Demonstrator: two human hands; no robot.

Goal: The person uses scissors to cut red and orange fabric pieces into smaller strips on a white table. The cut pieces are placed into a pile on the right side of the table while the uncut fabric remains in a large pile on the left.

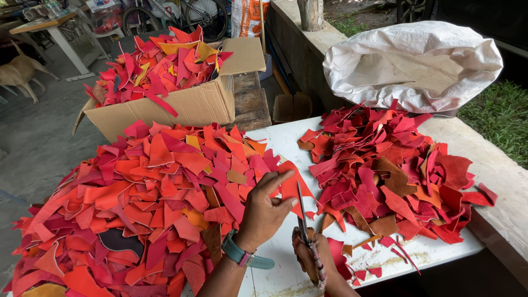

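At the near edge of the white desk (pixel 286 137), the left hand (pixel 264 212) pinches a flat orange-red leather scrap (pixel 290 187) while the right hand (pixel 313 256), fingers wrapped tight around metal scissors (pixel 303 223), has the blades at it. Big pile of red and orange leather offcuts (pixel 137 209) sits left, a darker red-brown heap (pixel 390 170) right, a cardboard box stuffed with scraps (pixel 165 82) behind.

Two heaps of red leather scraps (pixel 137 203), one cardboard box (pixel 181 107), one white sack (pixel 418 63), perhaps one pair of scissors (pixel 305 231).

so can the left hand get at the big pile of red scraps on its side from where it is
Probably yes: the left hand holding an orange piece already sits at the edge of the big pile, with nothing between them.
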